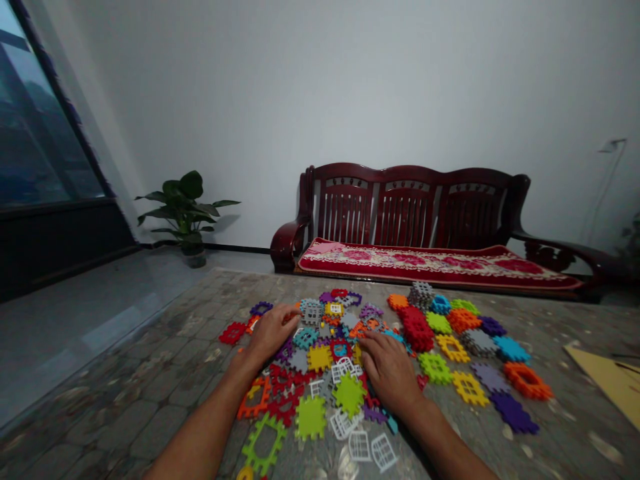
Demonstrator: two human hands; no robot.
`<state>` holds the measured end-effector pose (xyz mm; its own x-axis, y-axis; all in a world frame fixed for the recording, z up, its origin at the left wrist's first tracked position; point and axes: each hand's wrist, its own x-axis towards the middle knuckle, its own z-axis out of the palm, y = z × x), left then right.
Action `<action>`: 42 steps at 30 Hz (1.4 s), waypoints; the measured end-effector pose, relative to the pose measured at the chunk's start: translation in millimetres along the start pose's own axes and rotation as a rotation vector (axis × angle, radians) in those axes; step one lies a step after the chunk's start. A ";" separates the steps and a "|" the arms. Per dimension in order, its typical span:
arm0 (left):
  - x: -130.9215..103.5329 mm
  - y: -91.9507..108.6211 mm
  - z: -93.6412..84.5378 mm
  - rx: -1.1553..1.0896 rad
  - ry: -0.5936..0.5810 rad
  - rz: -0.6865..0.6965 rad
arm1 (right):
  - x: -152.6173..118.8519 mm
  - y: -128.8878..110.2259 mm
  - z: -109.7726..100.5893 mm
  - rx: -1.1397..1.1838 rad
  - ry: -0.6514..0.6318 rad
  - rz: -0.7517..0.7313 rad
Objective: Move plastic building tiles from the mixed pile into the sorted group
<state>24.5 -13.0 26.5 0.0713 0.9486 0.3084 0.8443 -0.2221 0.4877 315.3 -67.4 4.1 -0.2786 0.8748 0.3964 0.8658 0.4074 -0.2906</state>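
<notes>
A loose pile of flat plastic interlocking building pieces in many colours is spread between my hands. My left hand (274, 330) rests at the pile's left side, fingers stretched toward a grey windowed piece (313, 312), thumb slightly apart. On the right side, my right hand (391, 365) lies palm down over the pieces, fingertips beside a yellow piece (357, 355). What lies beneath its palm is hidden. Between the hands are a yellow square (319, 358) and a lime-green piece (349, 393). White window frames (359, 445) lie nearer to me. Neither hand visibly holds anything.
To the right stand sorted stacks by colour, including red pieces (417, 329), grey pieces (479, 343) and orange pieces (527, 381). A yellow board (607, 383) lies at the right on the patterned tablecloth (170, 373). Beyond are a wooden bench (405, 207) and a potted plant (185, 207).
</notes>
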 end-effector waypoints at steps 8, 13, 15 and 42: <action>-0.1 4.5 0.2 -0.098 -0.048 0.026 | -0.2 -0.5 0.7 -0.005 0.003 -0.014; 1.3 8.7 2.5 -0.229 -0.141 0.015 | -0.7 0.4 2.0 -0.006 0.014 -0.018; 3.1 9.2 3.7 -0.276 -0.116 -0.025 | -0.6 1.0 2.5 -0.002 0.010 -0.022; 39.4 13.0 38.4 0.006 -0.044 -0.280 | -1.4 0.1 2.0 0.000 0.020 -0.021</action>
<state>58.7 30.1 13.6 -0.1421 0.9817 0.1265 0.8377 0.0511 0.5438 314.9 -68.0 1.8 -0.2882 0.8605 0.4202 0.8599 0.4256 -0.2817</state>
